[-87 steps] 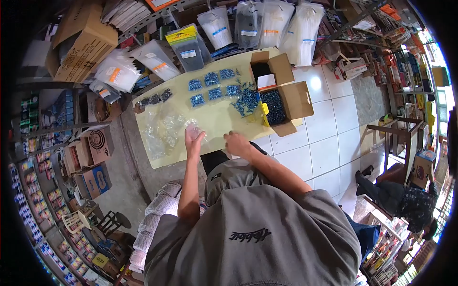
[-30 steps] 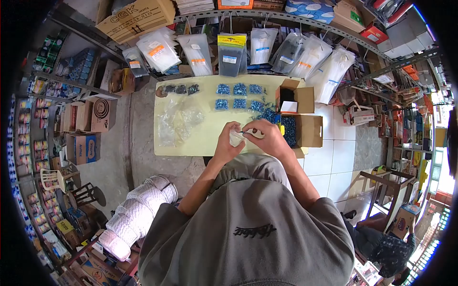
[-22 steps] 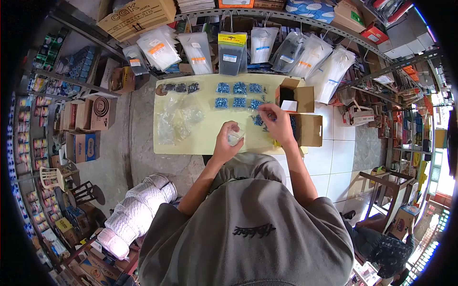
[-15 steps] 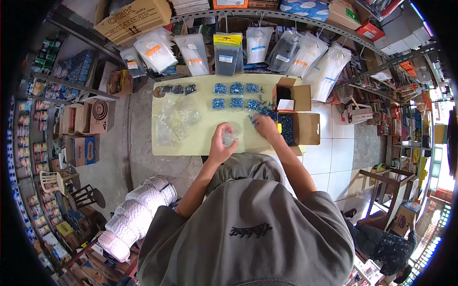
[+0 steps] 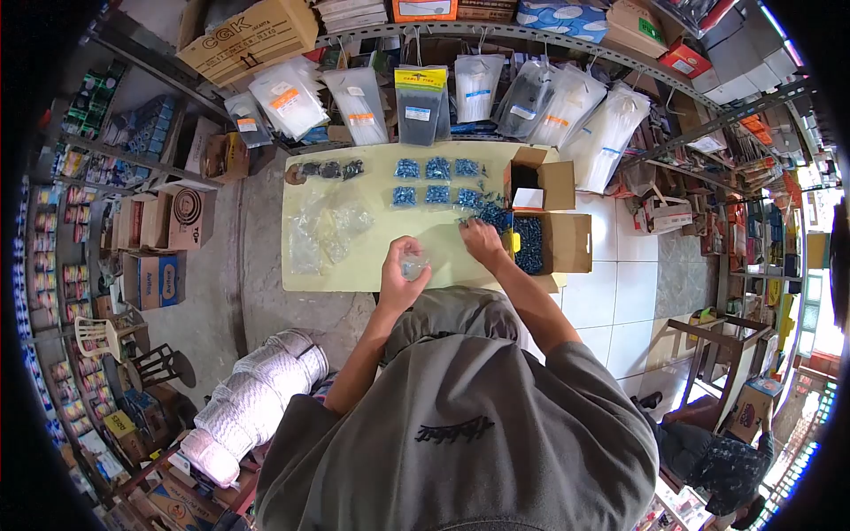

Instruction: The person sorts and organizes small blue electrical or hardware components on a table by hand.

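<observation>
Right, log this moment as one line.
left hand: holding clear bag | right hand: at loose blue pieces | blue-filled bags: two rows on table

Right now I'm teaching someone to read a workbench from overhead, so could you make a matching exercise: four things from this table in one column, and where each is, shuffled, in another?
Things
1. clear bag
2. blue packets
3. loose blue pieces
4. dark packets

Places
A. heaped beside an open box, by the right hand
B. in a row at the far left of the table
C. in the grip of the left hand
D. laid out in two rows of three

Pairs: 1-C, 2-D, 3-A, 4-B
</observation>
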### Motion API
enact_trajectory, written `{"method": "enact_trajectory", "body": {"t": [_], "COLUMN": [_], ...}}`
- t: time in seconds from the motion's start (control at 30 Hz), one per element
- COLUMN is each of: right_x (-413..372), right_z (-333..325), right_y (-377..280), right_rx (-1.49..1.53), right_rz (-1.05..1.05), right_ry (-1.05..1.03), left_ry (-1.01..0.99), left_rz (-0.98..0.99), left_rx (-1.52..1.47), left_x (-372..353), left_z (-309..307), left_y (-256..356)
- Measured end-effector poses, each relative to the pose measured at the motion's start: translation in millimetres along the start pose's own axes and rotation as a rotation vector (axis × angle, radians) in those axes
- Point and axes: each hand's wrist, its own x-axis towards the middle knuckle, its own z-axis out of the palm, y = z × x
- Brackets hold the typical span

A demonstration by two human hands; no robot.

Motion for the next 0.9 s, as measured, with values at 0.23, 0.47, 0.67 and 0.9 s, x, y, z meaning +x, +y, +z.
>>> {"method": "enact_trajectory", "body": {"t": [0.23,0.47,0.67,0.9], "right_x": [1.3,10.1,8.9,7.8], "right_z": [-8.5,-79.6,-216.0,-238.0], "right_y": [0.7,-4.6,-29.6,-42.0], "right_rx": [0.072,0.579,1.123,1.029], "right_rz": [0.016,0.224,0.131,-0.020], "right_ry": [0.015,0.075,-0.071,-0.100], "left_ry": [-0.003,-0.021,-0.053,-0.105], "left_rz": [-0.020,-0.011,-0.007,0.034], "left_rx": [-0.028,-0.002,-0.007,-0.012], "left_x": [5.0,8.8,14.7,27.9], "left_z": [2.9,5.3,14.8,22.8], "left_y": [3.0,-0.1,0.0,9.3]}}
